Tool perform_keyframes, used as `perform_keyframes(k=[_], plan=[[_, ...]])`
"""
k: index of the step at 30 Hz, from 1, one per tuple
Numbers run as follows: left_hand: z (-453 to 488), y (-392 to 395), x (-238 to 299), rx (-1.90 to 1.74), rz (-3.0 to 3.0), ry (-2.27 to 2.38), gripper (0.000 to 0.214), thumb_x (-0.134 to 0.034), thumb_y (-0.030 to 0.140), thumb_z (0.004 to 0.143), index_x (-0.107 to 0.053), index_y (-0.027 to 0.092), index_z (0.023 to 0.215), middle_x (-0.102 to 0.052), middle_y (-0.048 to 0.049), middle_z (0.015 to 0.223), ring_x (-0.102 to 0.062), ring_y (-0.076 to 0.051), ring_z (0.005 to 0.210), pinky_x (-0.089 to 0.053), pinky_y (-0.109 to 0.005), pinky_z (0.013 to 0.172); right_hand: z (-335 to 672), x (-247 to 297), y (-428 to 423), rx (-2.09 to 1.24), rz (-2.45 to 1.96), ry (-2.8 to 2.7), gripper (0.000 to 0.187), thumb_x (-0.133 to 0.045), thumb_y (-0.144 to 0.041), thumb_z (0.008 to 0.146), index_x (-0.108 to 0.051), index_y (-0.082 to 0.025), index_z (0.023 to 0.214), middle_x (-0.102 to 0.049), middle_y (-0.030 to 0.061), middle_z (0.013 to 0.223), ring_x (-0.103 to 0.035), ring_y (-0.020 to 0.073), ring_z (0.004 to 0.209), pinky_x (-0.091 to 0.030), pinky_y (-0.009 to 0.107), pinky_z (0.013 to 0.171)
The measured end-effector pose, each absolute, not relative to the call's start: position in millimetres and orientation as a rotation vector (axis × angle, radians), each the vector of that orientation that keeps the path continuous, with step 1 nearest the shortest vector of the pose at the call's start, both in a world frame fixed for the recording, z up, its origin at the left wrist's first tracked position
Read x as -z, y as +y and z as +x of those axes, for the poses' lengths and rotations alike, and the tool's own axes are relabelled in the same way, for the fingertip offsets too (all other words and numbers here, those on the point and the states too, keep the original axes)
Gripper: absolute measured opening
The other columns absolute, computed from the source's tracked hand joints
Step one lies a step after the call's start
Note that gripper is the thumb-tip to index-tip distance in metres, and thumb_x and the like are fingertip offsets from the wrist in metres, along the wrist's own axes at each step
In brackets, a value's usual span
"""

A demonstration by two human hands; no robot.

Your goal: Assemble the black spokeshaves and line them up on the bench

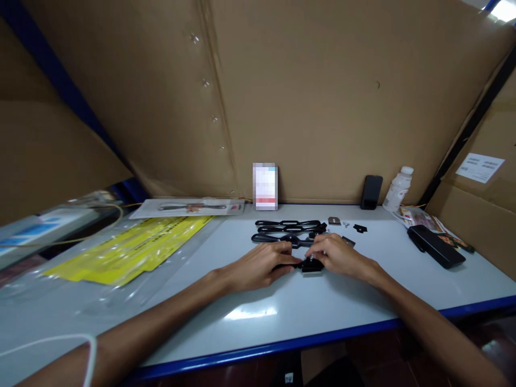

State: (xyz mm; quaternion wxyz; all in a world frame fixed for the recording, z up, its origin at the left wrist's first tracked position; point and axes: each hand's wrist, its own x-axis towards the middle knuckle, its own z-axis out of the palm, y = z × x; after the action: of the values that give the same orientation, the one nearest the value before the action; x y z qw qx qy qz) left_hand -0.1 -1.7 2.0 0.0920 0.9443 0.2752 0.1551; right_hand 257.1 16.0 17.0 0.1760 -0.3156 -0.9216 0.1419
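Both my hands rest on the white table [282,317] near its middle. My left hand [260,264] and my right hand [336,255] pinch a small black plastic part [311,265] between their fingertips, with a small screw-like bit at the join. Just beyond the hands lie black frame arms [287,226] laid side by side. Small loose pieces lie behind my right hand: a brownish plate [334,220], a tiny metal bit [345,223] and a black bracket [360,228].
Clear bags with yellow sheets [129,250] cover the left of the table. A packaged part [189,207], a white card [265,186], a black phone [371,192] and a white bottle [398,189] stand along the cardboard wall. A black case [435,245] lies at right.
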Motion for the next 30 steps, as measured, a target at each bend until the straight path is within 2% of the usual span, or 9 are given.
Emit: perform_keyframes(k=[7, 12, 15, 18, 22, 25, 30], plan=[[0, 0, 0, -0.453, 2.805, 0.819, 0.034, -0.052, 0.021, 0.105, -0.074, 0.023, 0.13, -0.062, -0.007, 0.096, -0.063, -0.021, 0.083, -0.05, -0.032, 0.073, 255, -17, 14, -0.366, -0.893, -2.641, 0.041, -0.054, 0.003, 0.088, -0.084, -0.023, 0.098, -0.074, 0.0064, 0.098, -0.064, 0.0192, 0.092, -0.047, 0.033, 0.086], [0, -1, 0, -0.454, 2.793, 0.817, 0.034, -0.051, 0.022, 0.106, -0.074, 0.023, 0.131, -0.062, -0.0072, 0.096, -0.063, -0.022, 0.082, -0.049, -0.032, 0.072, 256, -25, 9, -0.303, -0.928, -2.678, 0.026, -0.064, -0.008, 0.09, -0.083, -0.022, 0.101, -0.072, 0.0077, 0.106, -0.062, 0.0215, 0.098, -0.046, 0.034, 0.083], [0, 0, 1, -0.509, 2.792, 0.792, 0.033, -0.052, 0.023, 0.106, -0.075, 0.024, 0.129, -0.062, -0.0068, 0.094, -0.062, -0.021, 0.081, -0.049, -0.031, 0.071, 255, -24, 9, -0.27, -0.885, -2.695, 0.019, -0.066, -0.014, 0.095, -0.083, -0.021, 0.099, -0.07, 0.0073, 0.098, -0.061, 0.0204, 0.093, -0.044, 0.033, 0.08], [0, 0, 1, -0.539, 2.794, 0.769, 0.032, -0.051, 0.024, 0.106, -0.075, 0.024, 0.127, -0.063, -0.007, 0.095, -0.062, -0.021, 0.081, -0.049, -0.031, 0.072, 251, -19, 12, -0.29, -0.884, -2.663, 0.021, -0.064, -0.01, 0.094, -0.082, -0.02, 0.095, -0.07, 0.0057, 0.087, -0.061, 0.0194, 0.088, -0.043, 0.032, 0.079], [0, 0, 2, -0.504, 2.809, 0.794, 0.032, -0.05, 0.023, 0.106, -0.075, 0.023, 0.127, -0.063, -0.0073, 0.096, -0.063, -0.022, 0.083, -0.049, -0.031, 0.072, 246, -18, 14, -0.584, -1.133, -2.442, 0.017, -0.067, -0.004, 0.087, -0.078, -0.017, 0.087, -0.069, 0.0002, 0.072, -0.061, 0.0142, 0.071, -0.042, 0.027, 0.071], [0, 0, 2, -0.505, 2.795, 0.805, 0.034, -0.05, 0.023, 0.106, -0.075, 0.023, 0.128, -0.062, -0.0067, 0.094, -0.062, -0.021, 0.08, -0.049, -0.03, 0.071, 247, -19, 16, -0.721, -1.229, -2.368, 0.012, -0.071, -0.008, 0.087, -0.073, -0.017, 0.078, -0.068, -0.0018, 0.067, -0.06, 0.012, 0.065, -0.039, 0.025, 0.066], [-1, 0, 0, -0.511, 2.783, 0.798, 0.034, -0.05, 0.024, 0.105, -0.075, 0.023, 0.128, -0.063, -0.0069, 0.095, -0.061, -0.02, 0.079, -0.049, -0.031, 0.071, 255, -19, 16, -0.35, -1.23, -2.506, 0.021, -0.07, -0.024, 0.091, -0.071, -0.019, 0.07, -0.067, 0.0015, 0.07, -0.055, 0.0146, 0.066, -0.03, 0.03, 0.062]])
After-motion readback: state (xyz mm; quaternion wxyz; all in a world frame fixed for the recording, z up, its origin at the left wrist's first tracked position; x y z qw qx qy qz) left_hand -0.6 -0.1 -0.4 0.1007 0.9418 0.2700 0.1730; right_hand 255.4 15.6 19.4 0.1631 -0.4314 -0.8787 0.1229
